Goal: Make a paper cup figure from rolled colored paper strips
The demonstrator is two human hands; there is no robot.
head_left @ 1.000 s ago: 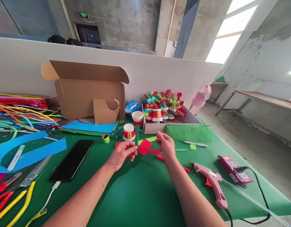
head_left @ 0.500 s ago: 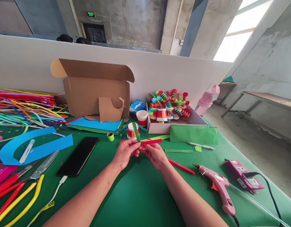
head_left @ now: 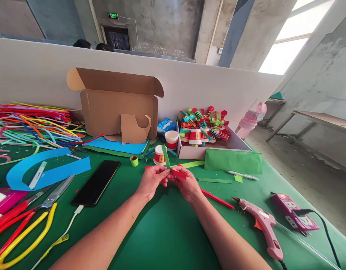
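- Left hand (head_left: pixel 152 182): nearly closed, thumb and fingers pinching the lower end of the green strip (head_left: pixel 165 157).
- Right hand (head_left: pixel 186 184): fingers curled in, pinched at the inner end of the red strip (head_left: pixel 179 174); its exact grip is partly hidden.
- The strips meet between the fingertips of both hands, above the middle of the table (head_left: pixel 165 236); neither hand is clearly nearer the meeting point.
- Green strip: long axis points away from the person, its far end leaning slightly left, in front of the cup (head_left: pixel 159 156).
- Red strip: long axis runs right and slightly towards the near edge, over the right hand's fingers.
- Beyond the hands: the cup, then the box (head_left: pixel 195 153), towards the far edge.
- To the right: the loose red strip (head_left: pixel 219 199) by the right wrist, then the glue gun (head_left: pixel 264 223), nearer the right edge.
- Against the first frame, the hands have come together; against the second, the red strip slopes more and shows shorter.
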